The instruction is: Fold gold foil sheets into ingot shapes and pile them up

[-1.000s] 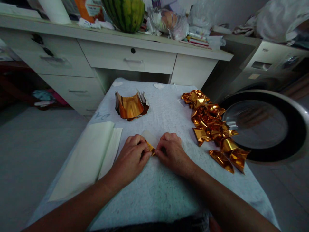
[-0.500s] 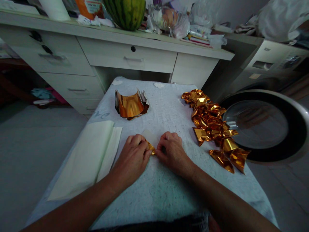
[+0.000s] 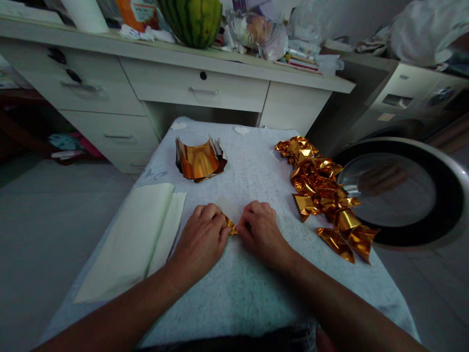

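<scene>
Between my two hands lies a small piece of gold foil paper, with a pale paper edge showing just beyond it. My left hand has its fingers closed on the foil's left part and hides much of it. At the foil's right end, my right hand pinches with thumb and fingers pressed together. Right of my hands, several folded gold foil pieces form a row. A curved stack of gold foil sheets stands farther back, left of the middle.
White paper sheets lie left of my left forearm on the cloth-covered table. A white desk with drawers stands behind, with a watermelon on top. On the right, a washing machine's round door hangs open beside the table.
Both hands keep almost the same place and grip on the gold foil. The whole view has shifted very slightly.
</scene>
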Demonstrator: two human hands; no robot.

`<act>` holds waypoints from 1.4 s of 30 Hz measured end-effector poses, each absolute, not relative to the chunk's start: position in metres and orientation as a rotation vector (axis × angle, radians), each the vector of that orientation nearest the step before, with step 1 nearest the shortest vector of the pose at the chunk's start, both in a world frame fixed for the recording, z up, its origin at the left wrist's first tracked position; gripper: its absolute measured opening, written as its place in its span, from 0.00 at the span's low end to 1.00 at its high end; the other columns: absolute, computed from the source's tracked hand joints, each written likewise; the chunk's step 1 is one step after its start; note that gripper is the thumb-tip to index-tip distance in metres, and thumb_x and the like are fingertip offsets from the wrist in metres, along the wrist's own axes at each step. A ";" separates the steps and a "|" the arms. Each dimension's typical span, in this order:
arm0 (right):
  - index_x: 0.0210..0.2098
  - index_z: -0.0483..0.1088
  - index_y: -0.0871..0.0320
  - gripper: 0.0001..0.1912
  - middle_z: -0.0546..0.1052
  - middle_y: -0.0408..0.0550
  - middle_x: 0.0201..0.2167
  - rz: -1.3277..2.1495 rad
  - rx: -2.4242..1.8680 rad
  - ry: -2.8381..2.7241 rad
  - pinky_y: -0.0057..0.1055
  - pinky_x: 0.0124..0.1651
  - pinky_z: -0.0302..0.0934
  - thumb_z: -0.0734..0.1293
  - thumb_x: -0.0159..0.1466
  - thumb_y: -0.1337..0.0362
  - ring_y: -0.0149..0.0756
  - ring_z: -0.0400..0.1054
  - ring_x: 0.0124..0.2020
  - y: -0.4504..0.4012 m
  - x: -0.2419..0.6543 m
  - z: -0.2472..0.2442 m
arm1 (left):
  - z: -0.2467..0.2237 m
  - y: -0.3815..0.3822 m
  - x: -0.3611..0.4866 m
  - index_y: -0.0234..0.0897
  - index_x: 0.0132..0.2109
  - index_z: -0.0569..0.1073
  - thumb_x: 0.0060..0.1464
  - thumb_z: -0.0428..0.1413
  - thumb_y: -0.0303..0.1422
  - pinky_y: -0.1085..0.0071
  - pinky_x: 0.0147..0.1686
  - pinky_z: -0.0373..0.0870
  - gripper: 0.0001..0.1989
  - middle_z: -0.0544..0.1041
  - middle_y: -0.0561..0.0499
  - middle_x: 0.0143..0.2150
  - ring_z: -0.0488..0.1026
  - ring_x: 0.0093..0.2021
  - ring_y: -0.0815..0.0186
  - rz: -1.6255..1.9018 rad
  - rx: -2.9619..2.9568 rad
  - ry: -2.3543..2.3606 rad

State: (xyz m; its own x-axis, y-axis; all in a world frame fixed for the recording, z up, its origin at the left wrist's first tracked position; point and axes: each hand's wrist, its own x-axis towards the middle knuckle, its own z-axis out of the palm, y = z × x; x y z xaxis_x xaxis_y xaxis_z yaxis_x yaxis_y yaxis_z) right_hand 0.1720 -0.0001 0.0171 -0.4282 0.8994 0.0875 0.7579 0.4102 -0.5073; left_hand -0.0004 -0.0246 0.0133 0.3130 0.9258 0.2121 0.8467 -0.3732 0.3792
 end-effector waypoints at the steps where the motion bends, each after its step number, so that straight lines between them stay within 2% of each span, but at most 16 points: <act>1: 0.27 0.71 0.58 0.07 0.69 0.48 0.37 0.562 -1.429 -2.326 0.41 0.46 0.53 0.67 0.62 0.67 0.41 0.58 0.42 0.000 0.172 0.017 | 0.013 -0.025 -0.001 0.36 0.32 0.71 0.58 0.53 0.27 0.56 0.43 0.69 0.06 0.69 0.46 0.38 0.65 0.42 0.57 0.610 2.381 1.628; 7: 0.28 0.70 0.57 0.07 0.69 0.48 0.38 0.530 -1.415 -2.313 0.41 0.45 0.53 0.67 0.63 0.65 0.42 0.58 0.43 -0.001 0.173 0.013 | 0.010 -0.024 -0.004 0.38 0.36 0.70 0.59 0.54 0.27 0.60 0.43 0.68 0.03 0.69 0.50 0.38 0.65 0.41 0.60 0.690 2.338 1.594; 12: 0.30 0.70 0.57 0.05 0.69 0.49 0.41 0.524 -1.433 -2.314 0.42 0.47 0.54 0.67 0.62 0.65 0.43 0.58 0.44 -0.002 0.173 0.013 | 0.012 -0.023 -0.006 0.41 0.38 0.75 0.58 0.54 0.25 0.63 0.41 0.69 0.07 0.69 0.50 0.38 0.66 0.41 0.62 0.749 2.321 1.487; 17: 0.36 0.67 0.56 0.05 0.68 0.51 0.44 0.501 -1.473 -2.302 0.43 0.49 0.55 0.69 0.61 0.66 0.44 0.58 0.46 -0.002 0.173 0.012 | 0.011 -0.020 -0.009 0.41 0.39 0.77 0.58 0.54 0.24 0.62 0.41 0.68 0.09 0.70 0.50 0.38 0.67 0.41 0.62 0.771 2.287 1.422; 22: 0.37 0.66 0.56 0.01 0.68 0.51 0.43 0.445 -1.449 -2.359 0.43 0.49 0.55 0.63 0.65 0.66 0.44 0.58 0.45 -0.005 0.173 0.014 | 0.012 -0.019 -0.011 0.41 0.40 0.76 0.58 0.53 0.23 0.60 0.45 0.67 0.10 0.70 0.50 0.41 0.68 0.43 0.61 0.714 2.242 1.396; 26: 0.38 0.65 0.57 0.06 0.67 0.52 0.43 0.419 -1.439 -2.386 0.44 0.49 0.55 0.62 0.67 0.61 0.45 0.58 0.46 -0.007 0.172 0.018 | 0.012 -0.018 -0.012 0.40 0.40 0.76 0.59 0.53 0.23 0.60 0.45 0.66 0.09 0.69 0.49 0.41 0.67 0.44 0.61 0.691 2.226 1.387; 35: 0.37 0.65 0.57 0.14 0.67 0.52 0.42 0.357 -1.517 -2.395 0.46 0.50 0.55 0.67 0.62 0.53 0.47 0.59 0.45 -0.007 0.167 0.016 | 0.012 -0.017 -0.017 0.41 0.44 0.73 0.59 0.50 0.24 0.58 0.47 0.64 0.11 0.68 0.49 0.44 0.64 0.46 0.59 0.583 2.239 1.344; 39: 0.39 0.65 0.58 0.14 0.68 0.53 0.42 0.379 -1.548 -2.397 0.47 0.51 0.55 0.66 0.62 0.54 0.47 0.59 0.45 -0.006 0.166 0.017 | 0.014 -0.016 -0.017 0.42 0.44 0.72 0.60 0.49 0.26 0.58 0.47 0.64 0.10 0.68 0.49 0.44 0.64 0.46 0.58 0.545 2.231 1.342; 42: 0.45 0.65 0.59 0.16 0.68 0.53 0.45 0.418 -1.546 -2.376 0.48 0.53 0.54 0.66 0.62 0.57 0.48 0.59 0.47 -0.006 0.166 0.019 | 0.012 -0.017 -0.018 0.42 0.45 0.72 0.59 0.49 0.25 0.58 0.47 0.63 0.11 0.67 0.49 0.45 0.63 0.47 0.59 0.537 2.232 1.350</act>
